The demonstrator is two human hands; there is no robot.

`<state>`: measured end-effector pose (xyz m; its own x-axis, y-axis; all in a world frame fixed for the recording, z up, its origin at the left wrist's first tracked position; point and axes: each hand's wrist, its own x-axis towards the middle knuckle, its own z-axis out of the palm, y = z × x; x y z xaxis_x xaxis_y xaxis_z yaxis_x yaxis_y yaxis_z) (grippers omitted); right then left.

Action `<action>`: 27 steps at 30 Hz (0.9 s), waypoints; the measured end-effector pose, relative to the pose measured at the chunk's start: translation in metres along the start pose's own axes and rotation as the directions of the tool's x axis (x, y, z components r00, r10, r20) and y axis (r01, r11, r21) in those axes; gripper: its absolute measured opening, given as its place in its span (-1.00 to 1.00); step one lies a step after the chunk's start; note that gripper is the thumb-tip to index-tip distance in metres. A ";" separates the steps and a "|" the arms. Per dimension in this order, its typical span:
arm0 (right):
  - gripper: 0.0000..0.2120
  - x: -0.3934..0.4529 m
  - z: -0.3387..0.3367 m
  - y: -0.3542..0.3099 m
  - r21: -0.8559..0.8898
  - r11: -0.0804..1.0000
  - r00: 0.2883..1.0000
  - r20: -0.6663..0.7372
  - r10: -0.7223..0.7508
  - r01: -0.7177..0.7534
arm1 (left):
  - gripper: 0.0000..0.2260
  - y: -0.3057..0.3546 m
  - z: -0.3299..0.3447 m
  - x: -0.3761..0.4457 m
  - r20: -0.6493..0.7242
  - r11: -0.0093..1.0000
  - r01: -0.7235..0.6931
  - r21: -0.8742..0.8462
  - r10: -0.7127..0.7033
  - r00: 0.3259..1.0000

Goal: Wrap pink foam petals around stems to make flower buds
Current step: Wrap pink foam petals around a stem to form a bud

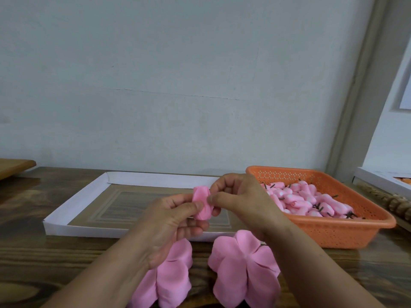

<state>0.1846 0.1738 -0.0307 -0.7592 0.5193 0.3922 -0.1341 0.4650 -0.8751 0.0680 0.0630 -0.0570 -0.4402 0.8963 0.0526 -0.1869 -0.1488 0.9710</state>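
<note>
At the far left a wooden board (13,166) pokes in above the dark wooden table (44,258). Next comes a shallow white cardboard tray (73,203), its low walls framing a bare patch of tabletop. Over the tray's near right corner, the left hand (169,223) pinches a rolled pink foam bud (201,202) between thumb and curled fingers, gripping its lower half. The right hand (240,201) meets it from the other side, its thumb and forefinger closed on the bud's right edge, so the bud sits upright between both grips, lifted off the table. Below the wrists two fans of loose pink petals (242,270) lie flat on the table, close to its near edge, with a narrow strip of wood between them. To the right, just beside the tray, stands an orange mesh basket (338,232) heaped with finished buds (304,202), their dark stems sticking out.
</note>
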 end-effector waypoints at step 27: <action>-0.78 0.003 0.000 0.000 -0.203 0.977 0.992 -0.116 0.043 -0.066 | -0.86 -0.002 0.004 0.010 -0.017 0.999 -0.010 0.037 0.010 1.000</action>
<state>0.1826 0.1756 -0.0297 -0.6851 0.6185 0.3848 0.0479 0.5654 -0.8234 0.0678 0.0741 -0.0573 -0.4574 0.8873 0.0587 -0.1498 -0.1420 0.9785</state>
